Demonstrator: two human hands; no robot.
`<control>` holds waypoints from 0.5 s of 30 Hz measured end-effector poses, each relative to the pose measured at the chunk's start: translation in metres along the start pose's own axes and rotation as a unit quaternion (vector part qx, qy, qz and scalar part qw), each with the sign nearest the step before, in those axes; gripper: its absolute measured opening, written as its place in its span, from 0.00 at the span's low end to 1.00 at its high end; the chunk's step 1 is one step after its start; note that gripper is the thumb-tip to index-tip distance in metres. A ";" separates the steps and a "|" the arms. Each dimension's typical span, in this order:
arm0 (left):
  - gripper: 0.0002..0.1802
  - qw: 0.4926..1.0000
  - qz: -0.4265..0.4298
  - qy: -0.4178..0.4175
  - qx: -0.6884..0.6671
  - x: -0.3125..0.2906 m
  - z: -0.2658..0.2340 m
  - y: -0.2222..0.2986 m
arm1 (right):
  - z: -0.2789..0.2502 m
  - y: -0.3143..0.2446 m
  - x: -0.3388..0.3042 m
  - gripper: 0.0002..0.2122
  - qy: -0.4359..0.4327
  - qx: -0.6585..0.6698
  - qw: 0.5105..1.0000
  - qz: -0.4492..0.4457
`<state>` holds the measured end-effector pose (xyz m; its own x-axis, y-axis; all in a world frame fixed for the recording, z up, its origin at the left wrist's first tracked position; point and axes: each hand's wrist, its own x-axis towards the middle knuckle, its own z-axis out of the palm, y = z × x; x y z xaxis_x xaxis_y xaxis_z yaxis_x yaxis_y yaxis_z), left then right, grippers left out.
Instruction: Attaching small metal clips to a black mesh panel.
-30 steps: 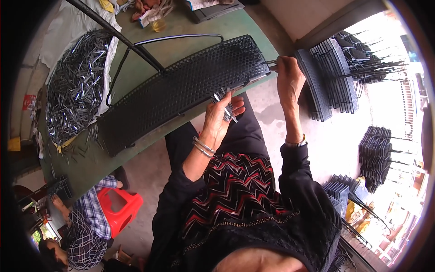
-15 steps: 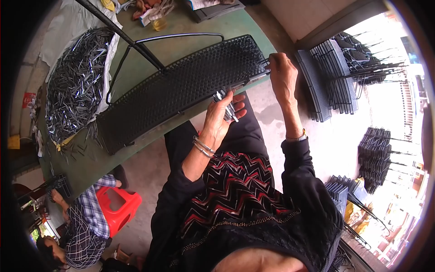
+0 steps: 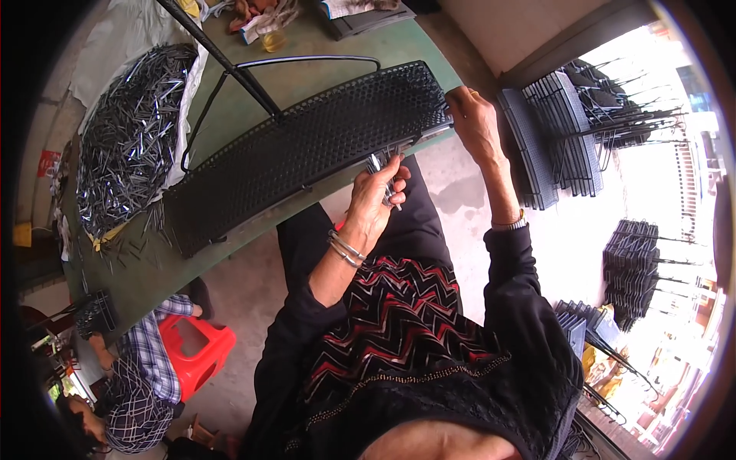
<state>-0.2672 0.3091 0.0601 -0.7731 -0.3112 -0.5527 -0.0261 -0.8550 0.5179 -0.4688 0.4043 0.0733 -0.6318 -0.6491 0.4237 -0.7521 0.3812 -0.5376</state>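
A long black perforated metal rack (image 3: 307,138) lies across the green table (image 3: 153,276), with a rod frame rising from its far side. My left hand (image 3: 376,192) is closed round a bunch of small shiny metal strips (image 3: 381,165) close to the rack's near edge. At the rack's right end is my right hand (image 3: 474,119), its fingers pinched at the corner. Whatever lies between those fingertips is hidden. A big heap of similar dark metal strips (image 3: 134,130) rests in a white sack at the left of the table.
Stacked black racks (image 3: 548,134) stand on the floor at the right, with another pile (image 3: 632,264) farther down. A co-worker (image 3: 142,383) sits at the lower left by a red plastic stool (image 3: 201,356). A yellowish cup (image 3: 272,41) is on the table's far side.
My right hand has shifted slightly left and down against the rack's end corner. The fingers of my left hand have curled more tightly round the strips.
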 end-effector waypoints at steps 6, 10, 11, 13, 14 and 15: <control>0.10 1.000 0.005 -0.017 0.004 -0.004 0.002 0.000 | 0.002 0.001 -0.006 0.05 0.017 0.017 1.000 -0.011; 0.10 1.000 0.005 -0.004 -0.001 -0.008 0.005 0.002 | 0.008 -0.005 -0.012 0.06 0.064 -0.040 0.997 -0.008; 0.10 1.000 0.006 -0.001 0.001 -0.008 0.005 0.001 | 0.010 -0.002 -0.014 0.07 0.060 -0.066 0.996 0.014; 0.10 1.000 0.008 0.003 0.002 -0.009 0.006 0.002 | 0.011 -0.002 -0.015 0.07 0.056 -0.091 0.994 0.036; 0.10 1.000 0.010 0.000 0.005 -0.009 0.007 0.002 | 0.011 -0.003 -0.016 0.08 0.053 -0.102 0.991 0.063; 0.09 1.000 0.012 -0.004 0.009 -0.010 0.008 0.002 | 0.011 -0.005 -0.017 0.10 0.051 -0.113 0.988 0.090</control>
<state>-0.2649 0.3137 0.0721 -0.7785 -0.3283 -0.5350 -0.0186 -0.8399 0.5424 -0.4523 0.4065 0.0611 -0.7663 -0.4923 0.4128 -0.6409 0.6297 -0.4390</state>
